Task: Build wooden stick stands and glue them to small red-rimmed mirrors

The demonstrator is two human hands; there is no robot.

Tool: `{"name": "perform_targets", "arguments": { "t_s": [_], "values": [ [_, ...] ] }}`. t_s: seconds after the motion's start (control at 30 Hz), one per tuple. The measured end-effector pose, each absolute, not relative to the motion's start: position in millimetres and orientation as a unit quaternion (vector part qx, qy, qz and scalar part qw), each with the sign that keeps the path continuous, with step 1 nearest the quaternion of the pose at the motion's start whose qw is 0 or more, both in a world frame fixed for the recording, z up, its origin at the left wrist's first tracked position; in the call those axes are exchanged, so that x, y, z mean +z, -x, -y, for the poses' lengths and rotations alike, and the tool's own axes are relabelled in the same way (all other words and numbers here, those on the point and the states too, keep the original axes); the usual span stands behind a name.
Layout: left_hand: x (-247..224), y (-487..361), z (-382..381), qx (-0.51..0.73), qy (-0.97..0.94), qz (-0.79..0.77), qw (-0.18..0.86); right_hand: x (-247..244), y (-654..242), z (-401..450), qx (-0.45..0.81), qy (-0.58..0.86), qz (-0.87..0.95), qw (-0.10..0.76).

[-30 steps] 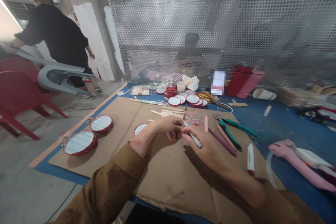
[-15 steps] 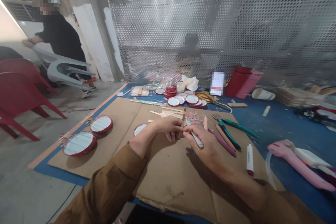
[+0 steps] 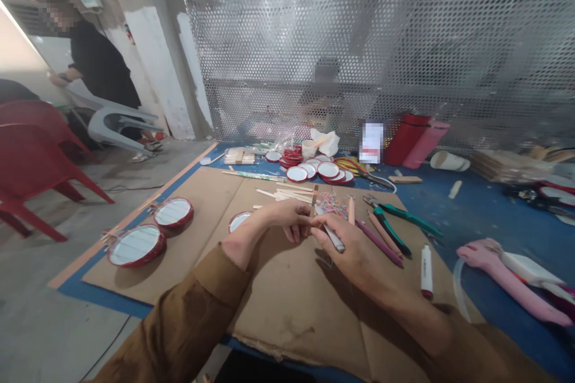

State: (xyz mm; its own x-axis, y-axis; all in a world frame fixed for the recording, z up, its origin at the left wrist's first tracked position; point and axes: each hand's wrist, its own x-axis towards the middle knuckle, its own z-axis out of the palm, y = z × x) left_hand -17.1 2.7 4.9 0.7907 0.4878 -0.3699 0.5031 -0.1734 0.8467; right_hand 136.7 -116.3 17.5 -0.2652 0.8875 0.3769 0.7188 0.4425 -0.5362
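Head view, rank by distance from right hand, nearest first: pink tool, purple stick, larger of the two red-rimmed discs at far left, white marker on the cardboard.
From the right hand:
1. Purple stick: just to its right.
2. White marker: farther right, on the cardboard.
3. Pink tool: far right.
4. Larger red-rimmed disc: far left.

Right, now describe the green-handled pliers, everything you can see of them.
The green-handled metal pliers lie with their handles spread. Their short grey head points toward the perforated metal screen; whether its jaws meet is too small to tell. The handles look plastic- or rubber-coated. One rests along the brown cardboard sheet, beside a tan stick; the other reaches past its edge. Neither hand touches them.
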Motion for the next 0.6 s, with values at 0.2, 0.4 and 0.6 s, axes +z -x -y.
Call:
{"name": "perform_targets", "arguments": {
  "t_s": [0.2,0.4,0.6],
  "values": [
    [2.5,18.3,-6.1,0.002,-0.781,-0.291,0.552,14.9,-138.0,114.9,0.122,0.507,0.783,0.339],
    [1.7,19.5,-5.6,0.012,-0.779,-0.294,0.554,19.4,-136.2,115.6,0.116,0.505,0.780,0.351],
    [1.8,18.9,-5.9,0.010,-0.774,-0.292,0.562,17.1,-137.4,114.5,0.112,0.510,0.778,0.349]
  ]
}}
